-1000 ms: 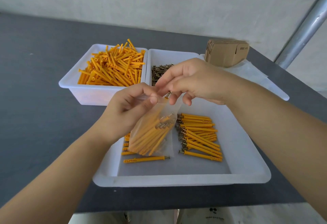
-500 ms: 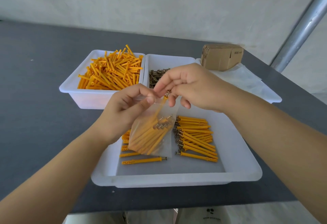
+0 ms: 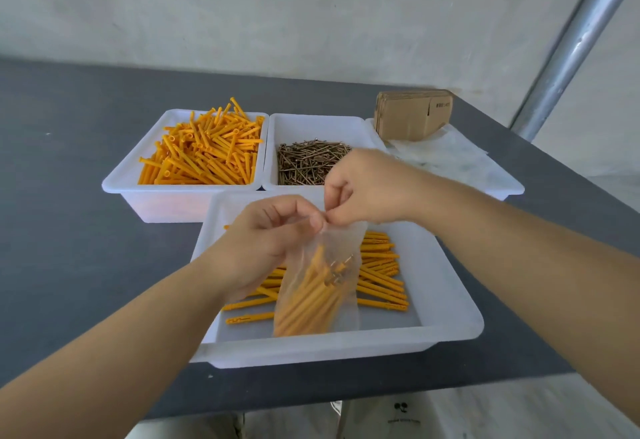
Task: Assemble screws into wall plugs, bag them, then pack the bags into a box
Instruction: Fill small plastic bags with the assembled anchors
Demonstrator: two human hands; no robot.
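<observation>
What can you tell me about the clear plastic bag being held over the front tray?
The clear plastic bag is thin and see-through, hanging upright over the white front tray. It holds a bundle of orange wall plugs with screw heads showing near the top. The left hand and right hand both pinch its top edge.

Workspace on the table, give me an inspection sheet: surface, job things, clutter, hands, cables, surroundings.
Surface: dark table, four white trays on it.
Job's things: plugs in back-left tray; screws in the next; assembled plugs in front tray; bag of assembled plugs held above it; flat boxes and empty bags in the right tray.
Clutter: nothing seen.
Hands: left hand and right hand pinch the bag's top.
Cables: nothing seen.
Surroundings: pale wall, metal pole at right.
</observation>
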